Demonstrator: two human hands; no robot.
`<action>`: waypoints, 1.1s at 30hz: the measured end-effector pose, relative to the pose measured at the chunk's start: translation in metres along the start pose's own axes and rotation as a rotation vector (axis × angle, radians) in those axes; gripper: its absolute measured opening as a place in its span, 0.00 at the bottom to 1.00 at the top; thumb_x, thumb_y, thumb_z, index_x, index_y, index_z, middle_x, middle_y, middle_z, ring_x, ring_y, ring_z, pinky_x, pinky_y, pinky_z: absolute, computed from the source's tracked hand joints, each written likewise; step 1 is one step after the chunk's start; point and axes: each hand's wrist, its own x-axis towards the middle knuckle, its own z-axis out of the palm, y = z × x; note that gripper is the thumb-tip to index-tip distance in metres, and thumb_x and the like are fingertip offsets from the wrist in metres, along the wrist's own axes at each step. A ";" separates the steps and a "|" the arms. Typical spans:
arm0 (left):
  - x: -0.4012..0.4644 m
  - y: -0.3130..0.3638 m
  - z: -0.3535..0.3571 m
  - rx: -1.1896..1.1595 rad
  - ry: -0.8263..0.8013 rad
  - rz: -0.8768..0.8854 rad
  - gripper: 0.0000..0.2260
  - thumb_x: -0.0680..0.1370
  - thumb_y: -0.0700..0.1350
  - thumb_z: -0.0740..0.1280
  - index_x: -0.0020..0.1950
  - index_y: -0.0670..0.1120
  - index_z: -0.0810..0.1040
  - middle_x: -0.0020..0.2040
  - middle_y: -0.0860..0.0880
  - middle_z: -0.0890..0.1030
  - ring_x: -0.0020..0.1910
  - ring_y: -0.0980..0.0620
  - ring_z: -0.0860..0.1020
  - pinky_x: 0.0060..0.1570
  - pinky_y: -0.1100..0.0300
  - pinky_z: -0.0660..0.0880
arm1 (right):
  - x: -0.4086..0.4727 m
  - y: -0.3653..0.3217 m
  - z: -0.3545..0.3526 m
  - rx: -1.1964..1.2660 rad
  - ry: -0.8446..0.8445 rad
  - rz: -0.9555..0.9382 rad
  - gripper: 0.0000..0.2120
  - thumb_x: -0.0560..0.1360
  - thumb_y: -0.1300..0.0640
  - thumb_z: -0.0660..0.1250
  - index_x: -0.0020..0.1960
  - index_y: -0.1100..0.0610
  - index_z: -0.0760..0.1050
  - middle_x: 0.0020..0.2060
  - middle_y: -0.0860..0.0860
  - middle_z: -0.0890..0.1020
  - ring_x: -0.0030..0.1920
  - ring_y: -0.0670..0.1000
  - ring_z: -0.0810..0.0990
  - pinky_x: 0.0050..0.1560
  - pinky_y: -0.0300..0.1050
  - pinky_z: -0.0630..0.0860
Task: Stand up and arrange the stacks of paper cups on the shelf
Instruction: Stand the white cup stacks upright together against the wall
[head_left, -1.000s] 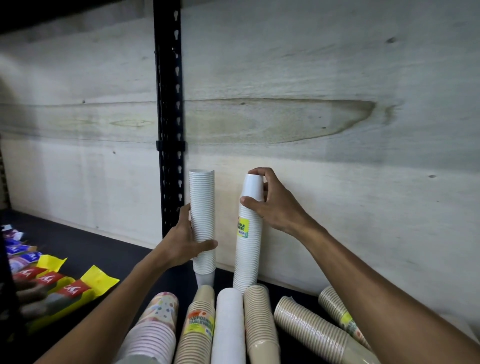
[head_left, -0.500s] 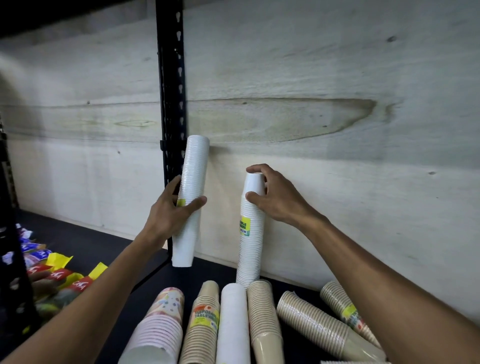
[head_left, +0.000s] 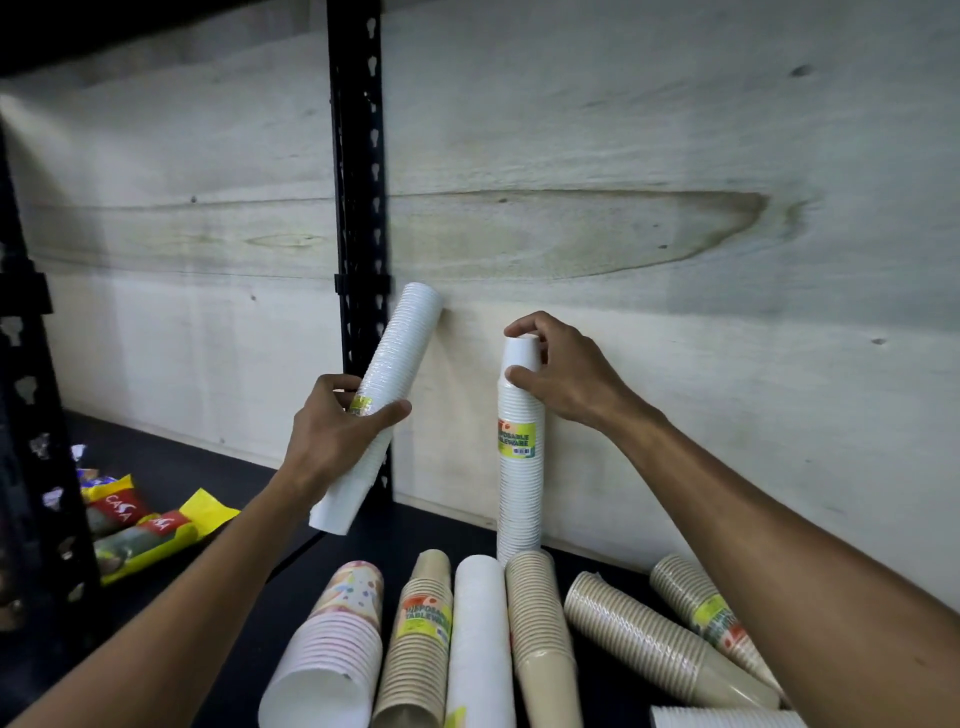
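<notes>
Head view: left hand (head_left: 332, 441) grips tilted stack (head_left: 382, 395); right hand (head_left: 563, 374) holds upright stack (head_left: 519, 467).

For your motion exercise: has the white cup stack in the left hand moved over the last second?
Yes. The white cup stack in the left hand rose off the shelf and tilted, top toward the wall, beside the black post.

held stack (head_left: 387, 384): white, yellow label
standing stack (head_left: 519, 467): white, yellow-green label
confetti stack (head_left: 337, 639): pink, dotted
shelf (head_left: 208, 467): black
</notes>
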 end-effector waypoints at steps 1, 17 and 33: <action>0.000 0.000 -0.002 0.011 -0.002 0.004 0.28 0.67 0.58 0.78 0.60 0.52 0.71 0.53 0.52 0.78 0.44 0.58 0.78 0.34 0.62 0.70 | 0.000 0.001 0.000 -0.005 0.007 0.001 0.20 0.72 0.58 0.71 0.63 0.49 0.74 0.59 0.45 0.79 0.55 0.48 0.78 0.53 0.40 0.73; -0.010 0.000 -0.031 0.258 -0.036 0.123 0.32 0.65 0.58 0.79 0.66 0.51 0.76 0.56 0.55 0.79 0.47 0.54 0.78 0.43 0.59 0.73 | -0.011 -0.009 -0.011 -0.075 -0.027 0.073 0.25 0.70 0.59 0.69 0.66 0.48 0.72 0.63 0.52 0.72 0.61 0.52 0.75 0.61 0.48 0.74; -0.010 0.001 -0.046 0.314 -0.029 0.164 0.30 0.64 0.59 0.79 0.64 0.54 0.77 0.52 0.56 0.80 0.44 0.57 0.77 0.42 0.59 0.71 | -0.004 -0.014 -0.015 0.007 -0.103 0.087 0.22 0.71 0.59 0.69 0.64 0.47 0.73 0.63 0.48 0.77 0.57 0.50 0.78 0.56 0.45 0.77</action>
